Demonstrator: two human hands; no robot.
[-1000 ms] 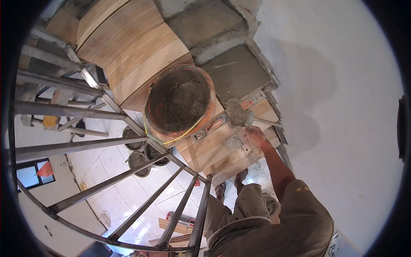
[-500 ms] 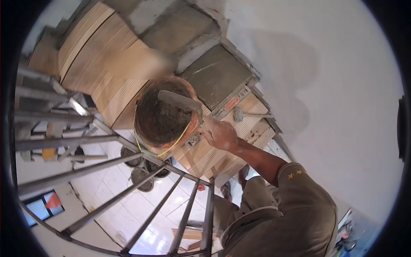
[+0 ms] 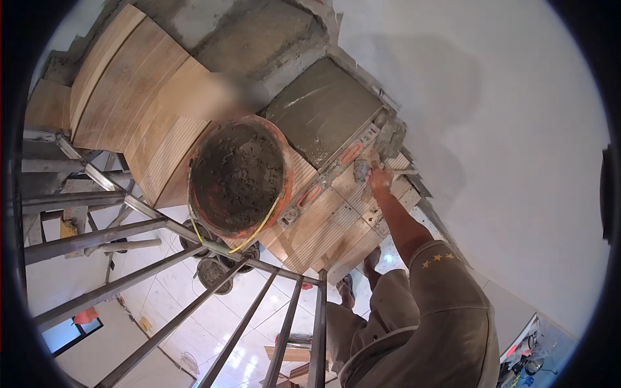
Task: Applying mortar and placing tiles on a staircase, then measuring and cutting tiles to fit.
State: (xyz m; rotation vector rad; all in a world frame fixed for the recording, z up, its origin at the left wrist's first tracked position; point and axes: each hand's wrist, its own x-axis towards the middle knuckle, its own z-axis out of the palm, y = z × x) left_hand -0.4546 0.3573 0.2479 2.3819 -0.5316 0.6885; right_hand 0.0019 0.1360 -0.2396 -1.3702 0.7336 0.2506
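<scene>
Nearest, a drab brown cloth sleeve with yellow stars [image 3: 440,260] leads to the bare right hand [image 3: 380,180], its fingers closed around the handle of a flat, mortar-smeared grey metal trowel [image 3: 392,134]. The trowel's blade sits beside the rough wall edge, at the corner of the mortar bed. The left hand is out of view, so its fingers cannot be told. Against the right hand in this view lies a short mallet with a rounded grey head [image 3: 361,171]; whether they touch is unclear. Wood-look step tiles [image 3: 352,226], partly ribbed, carry a long metal spirit level [image 3: 333,173] with orange-edged slots. Next to it stands a round orange bucket [image 3: 289,169] with a yellow handle, holding coarse, lumpy grey mortar [image 3: 239,171]. Beyond spreads a smooth, wet grey mortar bed [image 3: 323,110]. Past bare steel railing bars [image 3: 321,330], far below, small dark buckets [image 3: 222,291] of grey mix stand on glossy white floor tiles [image 3: 155,294].
</scene>
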